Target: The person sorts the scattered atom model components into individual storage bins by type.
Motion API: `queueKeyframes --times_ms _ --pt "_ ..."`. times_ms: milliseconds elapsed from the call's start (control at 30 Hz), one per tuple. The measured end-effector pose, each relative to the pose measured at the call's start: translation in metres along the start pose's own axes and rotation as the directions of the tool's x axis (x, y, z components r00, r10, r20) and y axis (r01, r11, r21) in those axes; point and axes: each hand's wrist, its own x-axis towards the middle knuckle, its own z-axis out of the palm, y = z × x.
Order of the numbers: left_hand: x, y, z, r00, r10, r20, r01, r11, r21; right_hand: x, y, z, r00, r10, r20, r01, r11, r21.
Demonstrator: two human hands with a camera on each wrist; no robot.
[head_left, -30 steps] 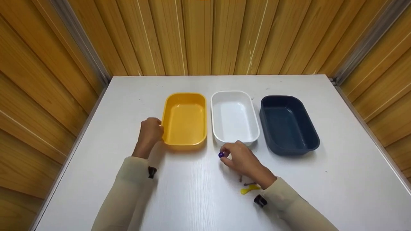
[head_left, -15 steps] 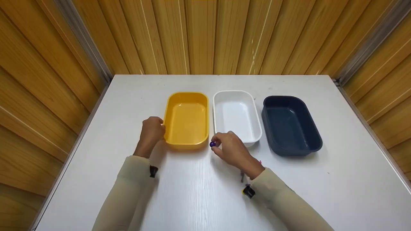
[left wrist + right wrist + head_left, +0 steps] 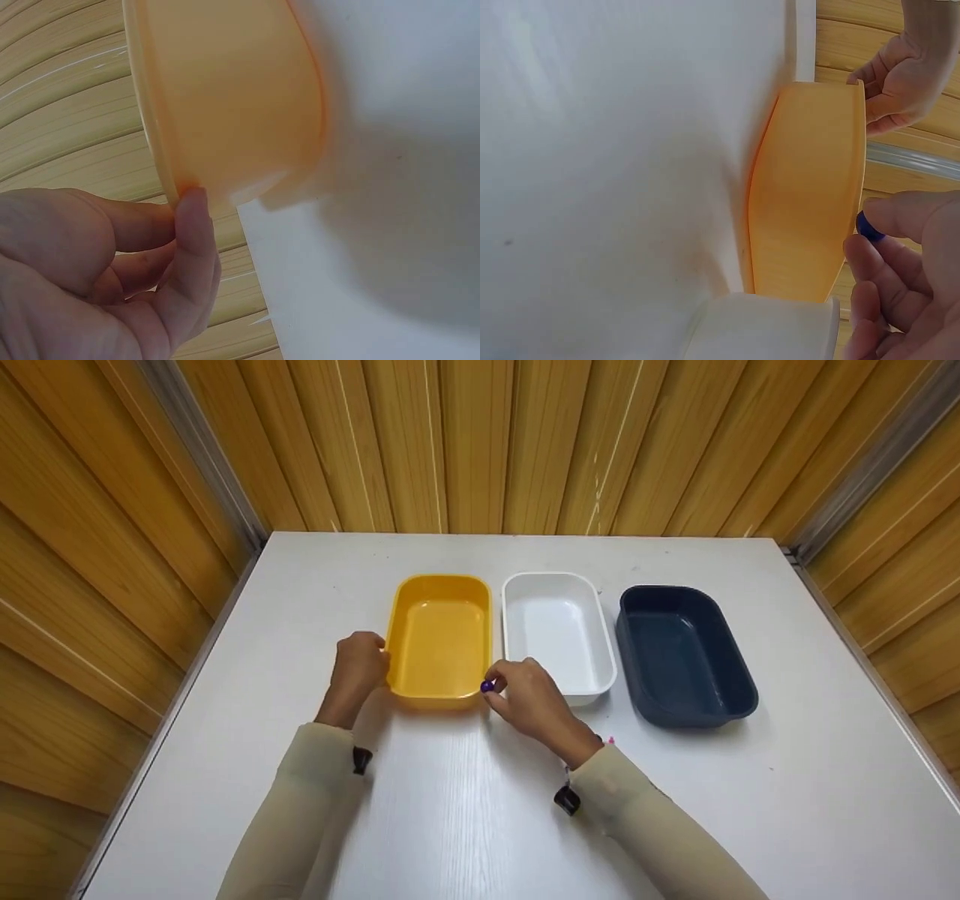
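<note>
My left hand [image 3: 358, 667] grips the left rim of a yellow plastic tub [image 3: 442, 649], thumb and fingers pinching its edge in the left wrist view. Between the thumb and forefinger of my right hand [image 3: 534, 701] is a small round purple ball [image 3: 487, 686]. In the head view that ball overlaps the front right corner of the yellow tub; in the right wrist view the same ball [image 3: 868, 227], partly covered by the fingers, shows right at the tub's rim. The white tub [image 3: 559, 637] stands just behind my right hand, which hides its front left corner.
A dark blue tub [image 3: 682, 660] stands to the right of the white one. A tiny pink thing [image 3: 611, 740] shows beside my right sleeve [image 3: 630, 795], which covers other small items. All rest on a white table [image 3: 435, 810] with wood-panelled walls around it.
My right hand has moved left and away from me with the purple ball, reaching the yellow tub's corner. Its sleeve now covers the yellow item seen earlier. My left hand keeps its grip.
</note>
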Motion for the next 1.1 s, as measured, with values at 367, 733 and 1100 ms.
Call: queueKeyframes --times_ms 367,733,1100 --pt "0.0 0.0 0.0 1.0 -0.022 0.008 0.023 0.999 -0.027 0.014 -0.007 0.005 1.0 0.005 -0.001 -0.005 1.0 -0.015" --pt "-0.001 -0.003 0.001 0.996 0.073 -0.053 -0.071 0.996 0.044 0.008 -0.004 0.004 1.0 -0.004 -0.017 0.004 1.0 -0.023" --pt "-0.002 -0.001 -0.001 0.999 0.035 -0.023 -0.034 0.999 0.031 -0.01 0.001 -0.004 0.999 0.032 0.019 -0.032 0.999 -0.035"
